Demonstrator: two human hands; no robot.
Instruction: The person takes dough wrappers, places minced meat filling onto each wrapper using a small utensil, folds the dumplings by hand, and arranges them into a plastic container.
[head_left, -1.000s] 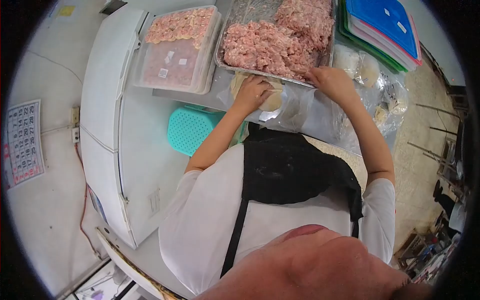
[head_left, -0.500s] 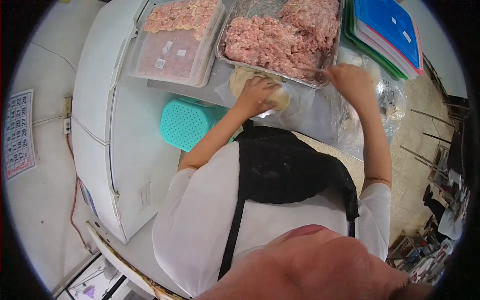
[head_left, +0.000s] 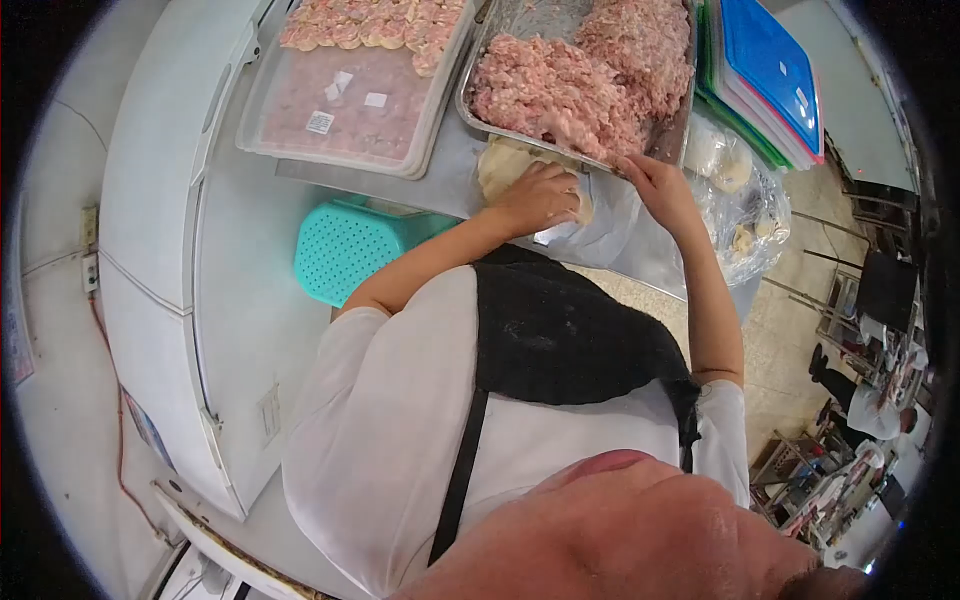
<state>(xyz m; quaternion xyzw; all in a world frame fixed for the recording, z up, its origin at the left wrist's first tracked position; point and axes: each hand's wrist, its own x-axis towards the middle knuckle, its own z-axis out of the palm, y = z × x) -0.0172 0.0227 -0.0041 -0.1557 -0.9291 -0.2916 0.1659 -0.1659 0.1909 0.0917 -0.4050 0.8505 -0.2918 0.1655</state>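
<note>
A metal tray [head_left: 471,110] holds ground meat [head_left: 570,85] across most of its width. My right hand [head_left: 657,190] is at the tray's near edge, fingers pinched together; what they hold, if anything, is too small to tell. Below the tray, my left hand [head_left: 543,200] rests with curled fingers on round pale dough wrappers [head_left: 503,163], which lie on clear plastic. Part of the dough is hidden beneath that hand. Left of the tray stands a plastic container [head_left: 345,120], with meat-topped dough pieces [head_left: 375,22] in rows at its far end.
Colored lids [head_left: 770,65] are stacked right of the tray. Clear bags [head_left: 745,210] with dough lie near the table's right edge. A turquoise perforated stool [head_left: 345,250] stands below the table, beside a white refrigerator [head_left: 150,230]. A person [head_left: 870,408] is far off at the right.
My right hand lifted away from the tray's edge, then came back to it. My left hand stays on the dough. The whole view has shifted, showing more of the room at the right.
</note>
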